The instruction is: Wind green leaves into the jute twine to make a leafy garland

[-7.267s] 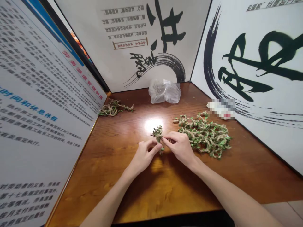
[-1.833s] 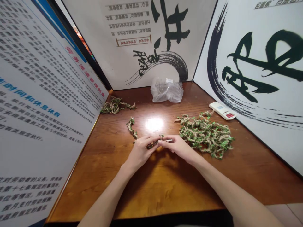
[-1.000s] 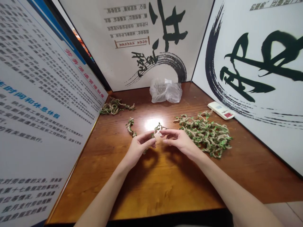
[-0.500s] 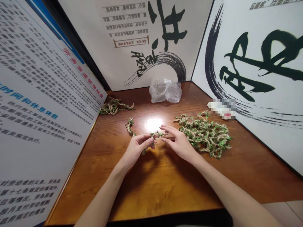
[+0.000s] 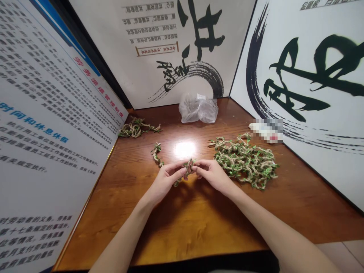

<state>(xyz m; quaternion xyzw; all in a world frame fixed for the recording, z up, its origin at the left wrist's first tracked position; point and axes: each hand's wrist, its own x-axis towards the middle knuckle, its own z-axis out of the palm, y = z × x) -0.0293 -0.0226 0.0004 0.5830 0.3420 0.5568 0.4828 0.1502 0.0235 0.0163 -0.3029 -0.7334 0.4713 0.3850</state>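
Note:
Between my two hands is a piece of leafy twine garland (image 5: 190, 165), brown cord with small green leaves. My left hand (image 5: 167, 177) pinches it between thumb and fingers, and a bit of it hangs below that hand. From the right, my right hand (image 5: 212, 171) closes its thumb and fingertips on the same piece. Beyond my left hand a short garland length (image 5: 156, 153) lies on the wood and runs toward the fingers; whether it joins the held part is hidden. To the right of my right hand lies a large tangled garland pile (image 5: 247, 161).
A smaller garland heap (image 5: 136, 127) lies at the back left of the wooden table (image 5: 182, 235). At the back stands a crumpled clear plastic bag (image 5: 198, 109). A white item (image 5: 265, 131), partly blurred, rests near the right panel (image 5: 307, 76). Printed panels wall in three sides.
My right hand's spread fingers have closed onto the garland and come nearer my left hand. The held piece now looks bunched up between the fingertips.

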